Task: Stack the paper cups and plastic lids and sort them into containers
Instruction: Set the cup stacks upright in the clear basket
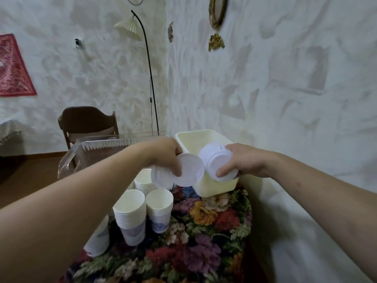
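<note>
Right now both hands are busy with lids at the centre of the frame. The left hand (pixel 163 154) pinches a couple of white plastic lids (pixel 179 170), thumb across the face of the front one, and the right hand (pixel 240 162) grips a nested stack of lids (pixel 219 160), fingers curled round its edge. The two lots sit just beside each other, edges nearly touching, above the near end of the cream plastic tub (pixel 195 137). I would say the loose lids are about to be joined to the stack and the lot dropped into that tub; whether any lids already lie inside it I cannot tell from here.

Below the hands, toward lower centre-left, the paper cups look mostly dealt with as far as stacking goes: one tall stack (pixel 130 217), a shorter stack (pixel 159 211) just beside it, a third (pixel 143 182) behind them, and another partly hidden under the left forearm. All stand on the floral tablecloth (pixel 204 231), none yet in a container. A clear plastic bin (pixel 102 150) waits behind them, left of the tub, so sorting the cups seems to be what remains.
</note>
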